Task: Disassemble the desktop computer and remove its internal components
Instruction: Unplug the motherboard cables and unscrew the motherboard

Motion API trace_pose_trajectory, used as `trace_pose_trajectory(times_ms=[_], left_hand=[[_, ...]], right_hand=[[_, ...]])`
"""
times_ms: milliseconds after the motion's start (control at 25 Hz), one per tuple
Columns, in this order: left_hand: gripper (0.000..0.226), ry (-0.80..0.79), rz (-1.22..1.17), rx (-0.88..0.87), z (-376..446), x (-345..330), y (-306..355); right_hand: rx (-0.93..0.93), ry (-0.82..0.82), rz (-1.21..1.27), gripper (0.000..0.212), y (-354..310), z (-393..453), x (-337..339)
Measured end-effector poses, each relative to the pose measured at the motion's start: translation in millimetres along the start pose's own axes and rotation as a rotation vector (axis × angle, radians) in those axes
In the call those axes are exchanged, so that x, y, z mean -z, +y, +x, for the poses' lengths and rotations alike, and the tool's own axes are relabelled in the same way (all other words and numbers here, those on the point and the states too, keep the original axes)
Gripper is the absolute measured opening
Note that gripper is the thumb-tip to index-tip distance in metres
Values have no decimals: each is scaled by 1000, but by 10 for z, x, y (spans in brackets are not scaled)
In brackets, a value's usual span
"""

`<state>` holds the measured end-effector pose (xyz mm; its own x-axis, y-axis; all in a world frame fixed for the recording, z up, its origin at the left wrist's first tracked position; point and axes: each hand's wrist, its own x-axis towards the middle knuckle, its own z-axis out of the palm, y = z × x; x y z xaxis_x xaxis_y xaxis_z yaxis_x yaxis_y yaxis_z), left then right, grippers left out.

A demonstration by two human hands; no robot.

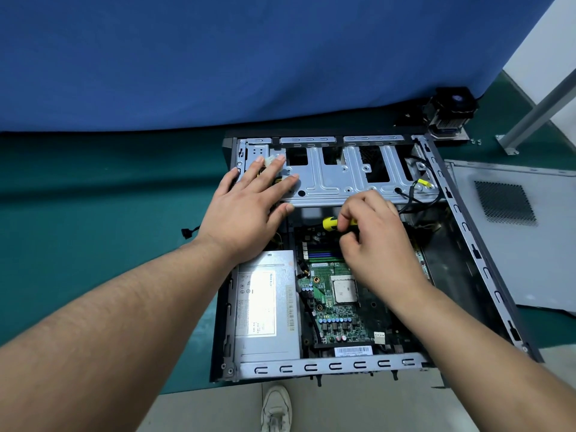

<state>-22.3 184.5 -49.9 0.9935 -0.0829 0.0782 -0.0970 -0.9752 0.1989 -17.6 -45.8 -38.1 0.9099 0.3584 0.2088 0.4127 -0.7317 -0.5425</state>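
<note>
Desktop computer case point(486, 269) lies open on its side on the green counter point(93, 213). Your left hand point(249, 210) rests flat, fingers straight, on the drive cage point(343, 179). Your right hand point(371, 238) grips a yellow-handled screwdriver point(329, 223) above the motherboard point(336, 319), beside the power supply point(265, 307).
</note>
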Motion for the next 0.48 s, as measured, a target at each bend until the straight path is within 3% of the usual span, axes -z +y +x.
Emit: trace_pose_trajectory(times_ms=[280,480], left_hand=[[51,-9,0,-6,-1,3,-8],[49,1,-14,-30,-40,86,67]], right_hand=[[-52,37,103,31,28,-106,187],[-107,225,238,18,-29,-242,519]])
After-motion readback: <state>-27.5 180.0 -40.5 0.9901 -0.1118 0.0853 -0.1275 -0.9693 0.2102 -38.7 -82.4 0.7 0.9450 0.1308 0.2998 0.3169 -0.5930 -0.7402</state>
